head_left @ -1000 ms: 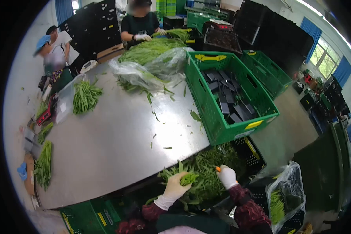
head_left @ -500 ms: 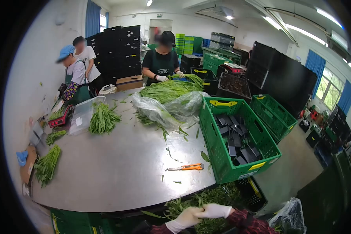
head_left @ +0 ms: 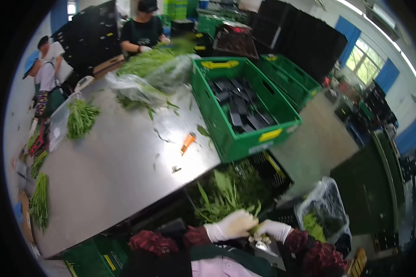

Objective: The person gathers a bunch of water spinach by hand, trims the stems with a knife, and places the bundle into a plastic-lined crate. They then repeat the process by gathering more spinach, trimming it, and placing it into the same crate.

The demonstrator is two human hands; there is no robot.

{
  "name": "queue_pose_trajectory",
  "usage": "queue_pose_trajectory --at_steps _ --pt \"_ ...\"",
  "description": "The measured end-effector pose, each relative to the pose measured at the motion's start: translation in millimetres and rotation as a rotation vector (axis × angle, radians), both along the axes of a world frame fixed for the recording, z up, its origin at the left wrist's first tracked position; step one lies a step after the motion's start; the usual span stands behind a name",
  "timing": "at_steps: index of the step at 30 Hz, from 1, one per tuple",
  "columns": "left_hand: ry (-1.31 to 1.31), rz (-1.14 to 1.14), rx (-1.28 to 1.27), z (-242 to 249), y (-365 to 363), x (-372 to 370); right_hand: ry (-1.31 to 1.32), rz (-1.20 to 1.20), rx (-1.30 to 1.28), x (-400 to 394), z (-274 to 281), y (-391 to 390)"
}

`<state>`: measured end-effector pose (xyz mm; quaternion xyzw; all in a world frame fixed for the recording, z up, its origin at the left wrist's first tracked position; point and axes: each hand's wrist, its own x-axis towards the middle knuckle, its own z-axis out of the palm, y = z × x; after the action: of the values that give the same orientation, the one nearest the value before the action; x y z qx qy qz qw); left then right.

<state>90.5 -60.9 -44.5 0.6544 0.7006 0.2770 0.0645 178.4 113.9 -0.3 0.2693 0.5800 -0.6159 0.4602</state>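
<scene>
Both my hands wear white gloves, low in view near the table's front corner. My left hand (head_left: pixel 232 225) is closed round a bunch of long-leaved greens (head_left: pixel 224 191), whose leaves point away from me. Close on its right, my right hand (head_left: pixel 273 230) is closed at the stem end of the bunch; its fingertips are partly hidden. Pale stem ends (head_left: pixel 260 239) show just below the fingers. Under them is a shiny flat surface (head_left: pixel 268 248) that I cannot identify. A black crate (head_left: pixel 277 173) with more greens stands behind my hands.
On the steel table (head_left: pixel 125 171) lie an orange utility knife (head_left: pixel 188 143) and bunches of greens (head_left: pixel 82 119). A green crate (head_left: pixel 245 143) of black pieces stands at its right edge. A lined bin (head_left: pixel 326 194) is at my right. A co-worker (head_left: pixel 143 30) handles greens across the table.
My view has swung right and down, so the table appears further left. My hands have moved nearer my body and slightly apart, with the bunch now plainly visible. The orange knife appears turned.
</scene>
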Motion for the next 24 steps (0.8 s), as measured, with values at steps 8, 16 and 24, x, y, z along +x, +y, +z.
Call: queue_pose_trajectory --at_steps 8,16,24 --pt "0.202 0.35 0.111 -47.3 -20.1 -43.7 0.339 -0.711 -0.236 60.4 5.8 63.1" --pt "0.133 0.376 -0.431 -108.2 -33.2 -72.7 0.341 -0.746 0.277 43.3 -20.0 63.9" --pt "-0.151 0.208 -0.027 65.0 -25.8 -109.8 0.503 0.03 0.464 26.0 51.8 79.2"
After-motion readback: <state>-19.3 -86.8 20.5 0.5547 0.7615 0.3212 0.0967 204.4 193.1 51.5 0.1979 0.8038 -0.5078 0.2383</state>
